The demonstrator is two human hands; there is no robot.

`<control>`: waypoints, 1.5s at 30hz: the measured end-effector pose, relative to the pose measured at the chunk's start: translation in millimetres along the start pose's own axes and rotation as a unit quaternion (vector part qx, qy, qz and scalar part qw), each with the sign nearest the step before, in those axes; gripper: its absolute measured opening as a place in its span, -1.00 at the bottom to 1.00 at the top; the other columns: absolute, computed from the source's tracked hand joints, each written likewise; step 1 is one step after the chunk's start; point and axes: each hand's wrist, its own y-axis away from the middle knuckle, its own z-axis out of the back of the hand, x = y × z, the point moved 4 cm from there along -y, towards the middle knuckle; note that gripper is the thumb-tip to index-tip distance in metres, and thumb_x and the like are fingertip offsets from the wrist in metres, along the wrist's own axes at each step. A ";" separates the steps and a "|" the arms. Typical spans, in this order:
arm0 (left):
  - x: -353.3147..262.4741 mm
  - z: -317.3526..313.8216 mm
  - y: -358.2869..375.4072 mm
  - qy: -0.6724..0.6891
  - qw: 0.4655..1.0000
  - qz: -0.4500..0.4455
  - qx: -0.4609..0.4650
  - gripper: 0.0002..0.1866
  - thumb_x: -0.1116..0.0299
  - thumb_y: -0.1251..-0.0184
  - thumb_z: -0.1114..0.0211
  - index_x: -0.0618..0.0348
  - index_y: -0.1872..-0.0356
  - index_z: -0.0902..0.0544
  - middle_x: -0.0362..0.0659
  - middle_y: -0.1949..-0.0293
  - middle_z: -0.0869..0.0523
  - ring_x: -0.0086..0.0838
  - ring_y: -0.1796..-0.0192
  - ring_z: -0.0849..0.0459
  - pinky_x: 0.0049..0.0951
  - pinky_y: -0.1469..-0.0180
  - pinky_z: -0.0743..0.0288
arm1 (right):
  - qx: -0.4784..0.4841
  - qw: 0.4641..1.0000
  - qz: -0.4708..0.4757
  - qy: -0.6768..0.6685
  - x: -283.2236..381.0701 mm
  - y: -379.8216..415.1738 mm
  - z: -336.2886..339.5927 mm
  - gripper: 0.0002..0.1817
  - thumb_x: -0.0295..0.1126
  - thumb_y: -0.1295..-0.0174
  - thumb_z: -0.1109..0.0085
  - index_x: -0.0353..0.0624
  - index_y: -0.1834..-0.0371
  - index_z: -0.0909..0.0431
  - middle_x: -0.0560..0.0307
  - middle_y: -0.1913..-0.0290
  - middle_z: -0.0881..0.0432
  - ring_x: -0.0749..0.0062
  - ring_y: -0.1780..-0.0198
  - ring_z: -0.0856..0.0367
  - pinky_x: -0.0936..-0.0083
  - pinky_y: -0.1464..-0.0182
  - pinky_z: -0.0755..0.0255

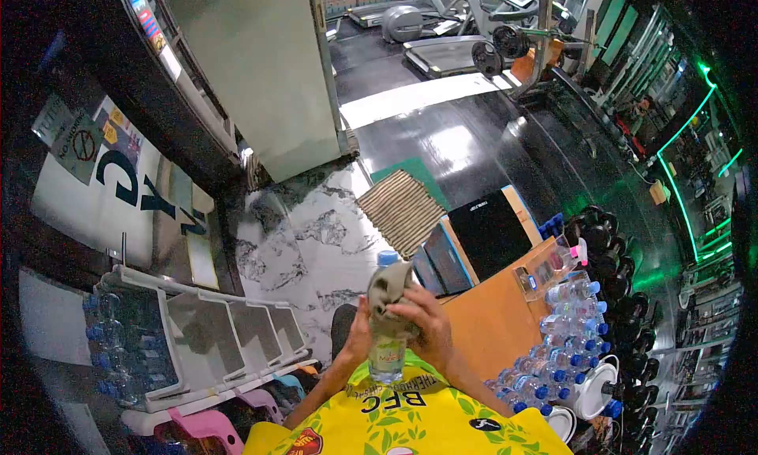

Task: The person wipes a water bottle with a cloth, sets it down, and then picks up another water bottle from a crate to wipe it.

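A clear plastic water bottle (386, 357) with a blue cap (388, 258) stands upright close to my chest, its label partly showing. Around its upper part is a crumpled grey-green cloth (390, 285). My left hand (359, 332) is wrapped against the bottle's left side. On the right, my right hand (425, 321) presses the cloth onto the bottle, its fingers curled over the fabric. The bottle's middle is hidden behind the cloth and fingers.
Several blue-capped water bottles (545, 372) stand to my right beside a wooden desktop (485, 321) with a black laptop-like panel (489, 234). A white shelf unit (213, 336) is at left. A striped mat (401, 210) lies ahead; treadmills (446, 56) stand farther back.
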 end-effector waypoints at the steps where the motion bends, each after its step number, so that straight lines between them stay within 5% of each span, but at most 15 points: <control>1: -1.1 5.3 -0.5 0.000 1.000 0.000 0.000 -0.23 -0.28 -0.38 0.39 0.23 -0.20 -0.38 -0.05 0.01 -0.58 -0.35 0.01 -0.59 -0.32 -0.08 -0.50 | 0.000 1.000 0.000 0.000 -0.5 8.1 -1.9 -0.46 -0.65 0.28 -0.32 -0.07 0.09 -0.57 -0.02 -0.08 -0.50 -0.07 -0.20 -0.40 0.20 -0.19 -0.32; 5: 10.3 44.0 -11.2 0.054 0.998 0.022 0.035 -0.16 -0.35 -0.33 0.42 0.23 -0.18 -0.38 -0.04 0.06 -0.61 -0.35 0.12 -0.64 -0.30 0.04 -0.56 | 0.139 0.985 -0.015 -0.105 -12.8 31.2 -7.5 -0.51 -0.64 0.19 -0.31 -0.13 0.08 -0.53 -0.04 -0.02 -0.52 0.01 -0.16 -0.44 0.26 -0.13 -0.38; 8: 5.6 46.3 -2.1 -0.001 0.997 0.033 0.076 -0.20 -0.34 -0.34 0.44 0.18 -0.17 -0.38 -0.04 0.12 -0.63 -0.37 0.18 -0.65 -0.33 0.10 -0.58 | -0.067 0.952 -0.081 -0.289 -35.7 34.6 2.8 -0.60 -0.65 0.00 -0.21 -0.17 0.05 -0.43 -0.03 0.04 -0.49 0.22 -0.10 -0.47 0.31 -0.09 -0.40; 11: 23.4 38.7 -4.2 -0.001 0.996 0.026 0.081 -0.25 -0.28 -0.38 0.44 0.15 -0.20 -0.35 -0.06 0.09 -0.62 -0.37 0.18 -0.66 -0.28 0.08 -0.58 | -0.124 0.971 -0.135 -0.151 -34.8 12.0 10.3 -0.56 -0.62 0.06 -0.13 -0.17 0.01 -0.44 -0.14 -0.01 -0.49 0.05 -0.15 -0.44 0.27 -0.20 -0.30; 13: 30.3 31.4 -6.6 0.006 0.991 0.034 0.126 -0.32 -0.20 -0.43 0.42 0.13 -0.24 -0.32 -0.07 0.00 -0.58 -0.36 0.09 -0.63 -0.28 0.01 -0.55 | -0.010 0.993 -0.105 -0.059 -10.3 -4.4 3.4 -0.46 -0.63 0.16 -0.25 -0.06 -0.01 -0.48 -0.07 -0.06 -0.48 -0.08 -0.18 -0.40 0.24 -0.19 -0.33; 15: 22.8 22.4 -4.0 0.025 0.999 0.016 0.022 -0.36 -0.14 -0.47 0.41 0.12 -0.26 -0.31 -0.07 -0.08 -0.52 -0.37 -0.01 -0.58 -0.33 -0.07 -0.51 | 0.009 0.999 -0.029 0.021 -2.7 -1.2 -1.5 -0.39 -0.61 0.26 -0.32 -0.01 -0.01 -0.50 -0.05 -0.09 -0.46 -0.08 -0.21 -0.37 0.21 -0.20 -0.33; 18: 22.3 23.9 -0.9 0.029 0.999 0.026 0.027 -0.33 -0.17 -0.45 0.41 0.16 -0.26 -0.30 -0.07 -0.11 -0.50 -0.38 -0.07 -0.54 -0.38 -0.10 -0.49 | 0.018 0.998 -0.055 -0.013 -0.9 13.3 -0.9 -0.45 -0.73 0.25 -0.18 -0.08 0.07 -0.54 -0.05 -0.08 -0.49 -0.10 -0.19 -0.39 0.17 -0.22 -0.29; 23: 29.3 35.4 -4.1 0.079 0.989 0.065 0.108 -0.21 -0.32 -0.35 0.34 0.19 -0.27 -0.26 -0.06 -0.09 -0.52 -0.39 -0.05 -0.56 -0.35 -0.07 -0.51 | 0.158 0.987 0.005 -0.010 -14.6 34.4 8.1 -0.45 -0.60 0.24 -0.30 -0.06 0.03 -0.53 0.00 -0.05 -0.53 0.00 -0.14 -0.46 0.24 -0.19 -0.34; 27: 31.4 33.6 -6.0 0.107 0.990 -0.010 0.088 -0.18 -0.38 -0.25 0.19 0.21 -0.20 -0.30 -0.09 0.06 -0.58 -0.40 0.09 -0.61 -0.35 0.04 -0.56 | 0.087 0.970 -0.142 -0.177 -35.9 35.1 22.6 -0.53 -0.60 0.11 -0.33 -0.13 0.04 -0.52 -0.01 -0.02 -0.54 0.20 -0.07 -0.52 0.36 -0.11 -0.38; 30: 33.2 29.3 -5.1 -0.004 0.997 -0.023 0.075 -0.39 -0.16 -0.33 -0.01 0.21 -0.11 -0.36 -0.18 0.13 -0.59 -0.46 0.09 -0.59 -0.38 0.06 -0.54 | -0.139 0.942 -0.193 -0.236 -41.6 20.1 29.4 -0.48 -0.68 0.11 -0.25 -0.08 -0.01 -0.50 -0.01 0.00 -0.52 0.24 -0.04 -0.55 0.46 -0.02 -0.44; 31: 36.5 27.7 -5.3 -0.005 0.997 -0.022 0.074 -0.39 -0.16 -0.33 -0.01 0.21 -0.11 -0.36 -0.18 0.13 -0.59 -0.46 0.09 -0.59 -0.38 0.06 -0.54 | -0.140 0.941 -0.194 -0.237 -37.8 13.3 27.2 -0.48 -0.68 0.11 -0.25 -0.08 -0.01 -0.50 -0.01 0.00 -0.52 0.24 -0.04 -0.55 0.46 -0.02 -0.44; 33: 40.3 32.5 -6.7 -0.276 0.955 -0.109 0.024 -0.41 -0.13 -0.37 0.03 0.25 -0.08 -0.40 -0.18 0.13 -0.59 -0.48 0.10 -0.58 -0.40 0.04 -0.52 | -0.028 0.990 -0.132 -0.025 -25.6 0.3 15.8 -0.45 -0.65 0.12 -0.24 0.00 -0.04 -0.51 -0.06 -0.01 -0.50 0.07 -0.05 -0.53 0.38 -0.04 -0.44; 38: 33.6 28.3 -2.1 -0.046 0.998 -0.031 0.026 -0.33 -0.21 -0.40 0.25 0.23 -0.14 -0.39 -0.11 0.00 -0.57 -0.43 0.00 -0.57 -0.38 0.01 -0.52 | 0.051 0.995 -0.022 0.085 -0.6 15.0 -1.7 -0.41 -0.65 0.32 -0.34 -0.02 0.06 -0.58 0.00 -0.01 -0.51 -0.02 -0.05 -0.51 0.26 -0.04 -0.45; 43: 17.2 17.3 3.3 0.044 0.998 0.002 -0.047 -0.22 -0.32 -0.33 0.26 0.27 -0.11 -0.42 -0.08 0.12 -0.63 -0.41 0.19 -0.65 -0.42 0.16 -0.58 | 0.154 0.988 0.003 -0.006 -16.5 38.6 4.0 -0.52 -0.64 0.18 -0.25 -0.06 0.08 -0.57 -0.03 0.01 -0.54 0.04 -0.02 -0.53 0.27 -0.03 -0.44; 45: 19.9 20.3 2.6 0.000 1.000 -0.001 -0.005 -0.22 -0.33 -0.31 0.23 0.26 -0.07 -0.45 -0.10 0.21 -0.64 -0.42 0.22 -0.65 -0.41 0.19 -0.58 | 0.074 0.971 -0.163 -0.159 -27.2 36.8 18.0 -0.57 -0.50 0.07 -0.28 -0.08 0.03 -0.54 0.02 -0.02 -0.56 0.15 -0.05 -0.54 0.36 -0.01 -0.46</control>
